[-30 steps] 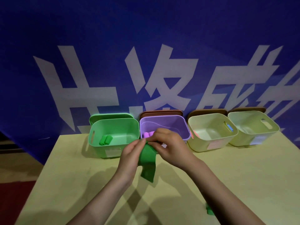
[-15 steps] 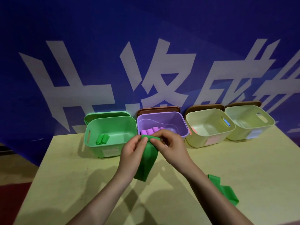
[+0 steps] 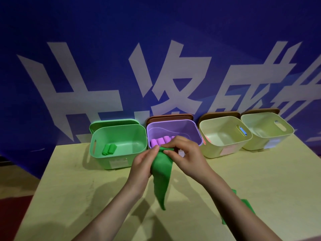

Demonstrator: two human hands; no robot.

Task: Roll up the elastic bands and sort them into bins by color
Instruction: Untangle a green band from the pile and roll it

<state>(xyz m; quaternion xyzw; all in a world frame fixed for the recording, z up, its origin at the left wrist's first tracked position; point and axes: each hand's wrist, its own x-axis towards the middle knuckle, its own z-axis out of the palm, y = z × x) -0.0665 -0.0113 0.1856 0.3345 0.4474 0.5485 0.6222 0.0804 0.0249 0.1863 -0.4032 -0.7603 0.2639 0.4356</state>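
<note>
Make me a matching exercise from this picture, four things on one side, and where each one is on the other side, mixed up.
Things:
1. green rolls
2. purple rolls
3. unrolled green band
4. second green band

Places:
A. lying on the table by the right forearm
B. inside the purple bin
C. pinched at its top by both hands, tail hanging
D. inside the green bin

Pairs: 1-D, 2-B, 3-C, 4-A

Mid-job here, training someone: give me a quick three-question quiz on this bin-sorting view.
1. True or false: the green bin already holds rolled bands.
2. Which hands grip the green band? A left only; B right only; C both.
3. Fill in: the bin just behind the hands is ___.

Key: 1 true, two green rolls lie inside. 2 C, left hand and right hand pinch its top. 3 purple.
</note>
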